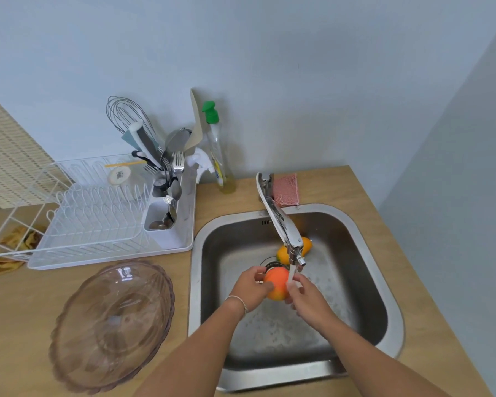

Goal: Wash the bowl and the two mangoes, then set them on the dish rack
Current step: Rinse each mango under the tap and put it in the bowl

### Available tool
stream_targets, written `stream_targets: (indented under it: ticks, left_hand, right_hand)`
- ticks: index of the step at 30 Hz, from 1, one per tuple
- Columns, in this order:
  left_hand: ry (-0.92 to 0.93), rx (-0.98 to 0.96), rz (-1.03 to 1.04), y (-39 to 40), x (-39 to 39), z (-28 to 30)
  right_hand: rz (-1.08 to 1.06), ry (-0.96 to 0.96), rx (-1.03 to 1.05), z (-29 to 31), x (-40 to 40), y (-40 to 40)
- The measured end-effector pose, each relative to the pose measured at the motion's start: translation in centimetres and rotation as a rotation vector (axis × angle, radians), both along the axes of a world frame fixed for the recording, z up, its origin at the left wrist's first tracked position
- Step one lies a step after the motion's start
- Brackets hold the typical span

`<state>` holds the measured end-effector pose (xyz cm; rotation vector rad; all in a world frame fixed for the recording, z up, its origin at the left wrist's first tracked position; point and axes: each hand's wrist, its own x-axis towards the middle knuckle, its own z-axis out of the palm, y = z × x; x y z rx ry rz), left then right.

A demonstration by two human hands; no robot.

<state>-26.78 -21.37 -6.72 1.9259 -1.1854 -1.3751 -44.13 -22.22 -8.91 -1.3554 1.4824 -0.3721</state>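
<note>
An orange-red mango (277, 282) is held over the steel sink (384, 296) under water running from the tap (281, 224). My left hand (251, 287) grips its left side and my right hand (304, 293) presses its right side. A second, yellow-orange mango (308, 244) lies at the back of the basin, partly hidden by the tap spout. The clear pinkish glass bowl (112, 325) stands on the wooden counter left of the sink. The white dish rack (98, 219) sits behind the bowl, its plate slots bare.
The rack's cutlery holder (163, 207) carries spoons, forks and a whisk. A green-capped soap bottle (216, 150) and a pink sponge (286, 189) stand by the wall. A white wire basket (15, 224) sits far left. A wall runs close on the right.
</note>
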Motion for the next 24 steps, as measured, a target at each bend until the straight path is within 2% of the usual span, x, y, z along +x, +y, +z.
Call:
stream_targets:
  ticks: [4, 8, 11, 14, 17, 21, 24]
  left_hand:
    - [-0.029, -0.027, -0.045, 0.5, 0.2, 0.3]
    - [-0.085, -0.051, -0.126, 1.2, 0.1, 0.4]
    - [-0.334, -0.154, -0.277, 1.7, 0.5, 0.7]
    - [-0.583, -0.329, -0.531, 2.5, 2.0, 2.2]
    - [-0.675, -0.462, -0.649, 3.3, 4.9, 4.0]
    - [-0.733, -0.507, -0.563, 4.9, 10.1, 6.3]
    - [-0.726, -0.487, -0.420, 7.1, 14.0, 7.8]
  right_hand:
    - [-0.041, -0.005, -0.012, 0.3, 0.6, 0.1]
    - [-0.243, -0.253, 0.178, 0.4, 1.1, 0.0]
    - [-0.365, -0.435, 0.279, 0.4, 1.7, -0.1]
    - [-0.271, -0.438, 0.253, 1.0, 3.1, 0.4]
    - [-0.167, -0.440, 0.172, 2.4, 5.6, 1.3]
    - [-0.018, -0.389, -0.016, 5.0, 10.4, 2.0]
    - [0.129, -0.365, -0.096, 6.8, 14.8, 2.5]
